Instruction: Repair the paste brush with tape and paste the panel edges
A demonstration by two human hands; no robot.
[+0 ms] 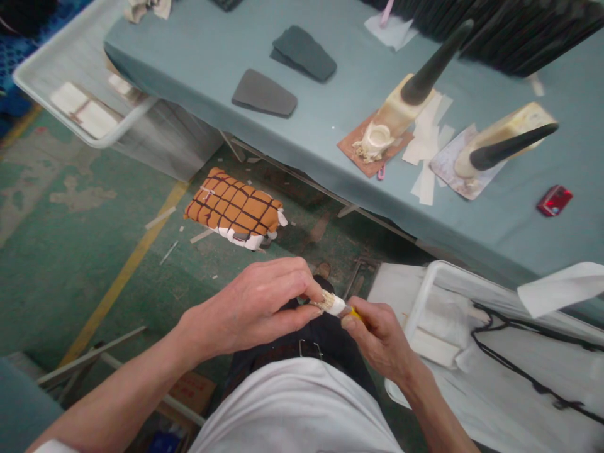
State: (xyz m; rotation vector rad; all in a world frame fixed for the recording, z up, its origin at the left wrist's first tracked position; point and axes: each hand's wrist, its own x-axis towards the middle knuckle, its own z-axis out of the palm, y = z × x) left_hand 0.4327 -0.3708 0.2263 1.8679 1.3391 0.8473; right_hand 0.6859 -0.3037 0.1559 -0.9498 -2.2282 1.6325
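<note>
My right hand (375,333) is closed round a small tool with a yellow handle (356,313), held above my lap. Its short metal shaft leads to a white end (334,304) with a rough, beige crust, perhaps a brush head; its exact kind is unclear. My left hand (278,296) pinches that crusted tip between thumb and fingers. On the table beyond stand two pale, glue-smeared containers (389,116) (514,135), each with a dark handle sticking out. One rests on a brown board (352,148), the other on a whitish sheet (476,185).
Dark grey flat pieces (264,93) lie on the blue-green table (198,82), with pale strips (427,132) and a red object (555,201) further right. A checked orange cushion (236,204) is on the floor. White bins stand left (101,141) and right (427,283).
</note>
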